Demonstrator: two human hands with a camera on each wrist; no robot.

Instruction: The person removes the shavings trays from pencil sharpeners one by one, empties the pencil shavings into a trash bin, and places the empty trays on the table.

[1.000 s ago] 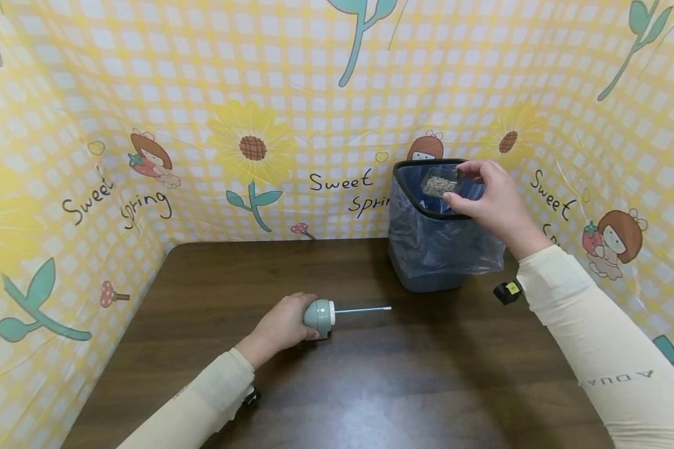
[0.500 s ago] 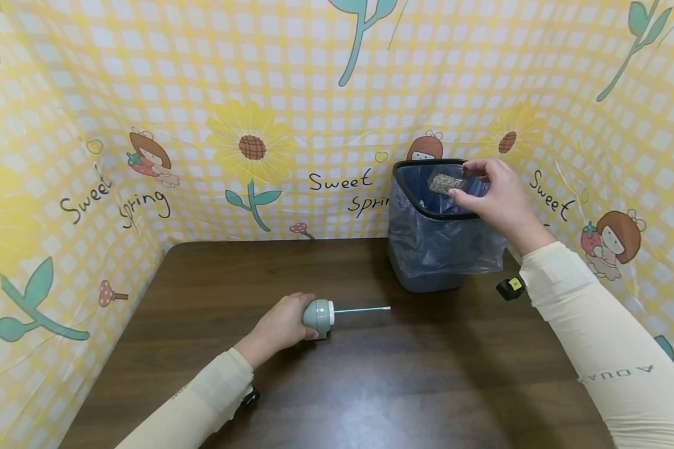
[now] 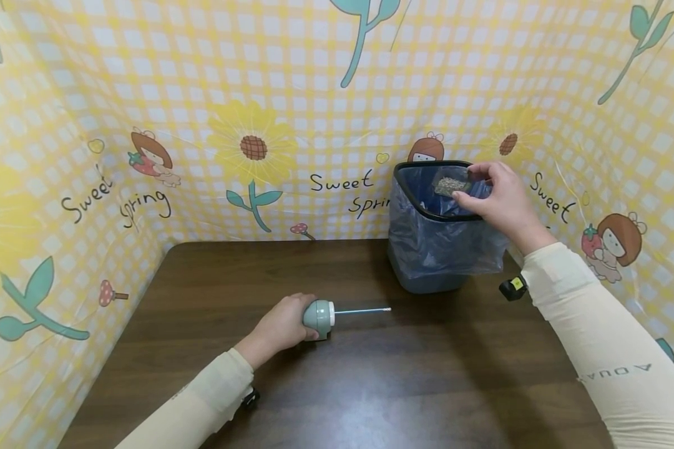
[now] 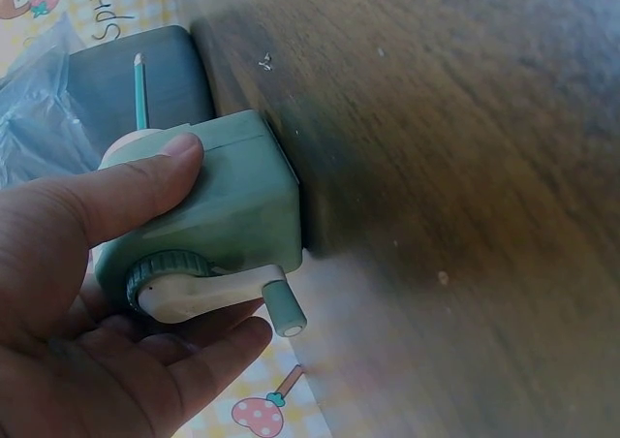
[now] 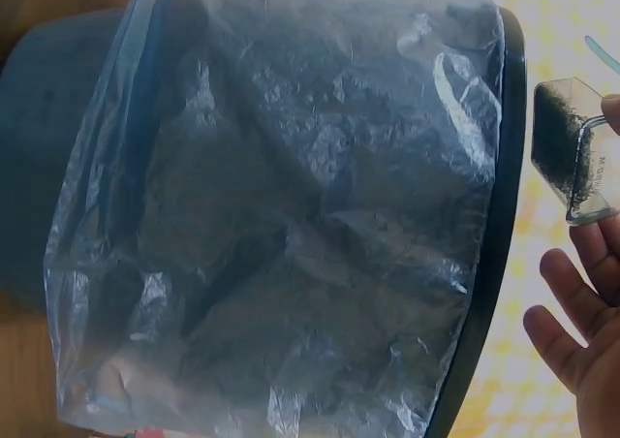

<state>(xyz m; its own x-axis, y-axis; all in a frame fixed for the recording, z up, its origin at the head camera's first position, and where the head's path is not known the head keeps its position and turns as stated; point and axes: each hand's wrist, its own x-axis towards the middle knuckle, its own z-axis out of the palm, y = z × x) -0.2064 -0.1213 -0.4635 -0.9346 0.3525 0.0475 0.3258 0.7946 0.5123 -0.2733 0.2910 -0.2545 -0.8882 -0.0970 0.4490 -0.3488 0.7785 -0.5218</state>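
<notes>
My left hand point(image 3: 281, 323) grips a green hand-crank pencil sharpener point(image 3: 317, 317) low over the table, thumb on its top. From its white front a blue pencil point(image 3: 362, 310) sticks out to the right. The left wrist view shows its pale crank point(image 4: 203, 295) with a green knob. At the back right, my right hand point(image 3: 505, 202) pinches a small clear shavings tray point(image 3: 451, 184) over the mouth of the bin point(image 3: 432, 284). Dark shavings lie inside the tray point(image 5: 567, 147), seen from the side in the right wrist view.
A translucent bag point(image 3: 444, 249) lines the bin and hangs over its black rim point(image 3: 412, 199). The brown wooden table point(image 3: 382, 386) ends at a yellow checked cloth point(image 3: 337, 125) behind and at the sides. Small specks point(image 4: 265, 62) lie on the tabletop.
My right hand and the tray have shifted a little to the right over the bin. The left hand holds the sharpener in the same place.
</notes>
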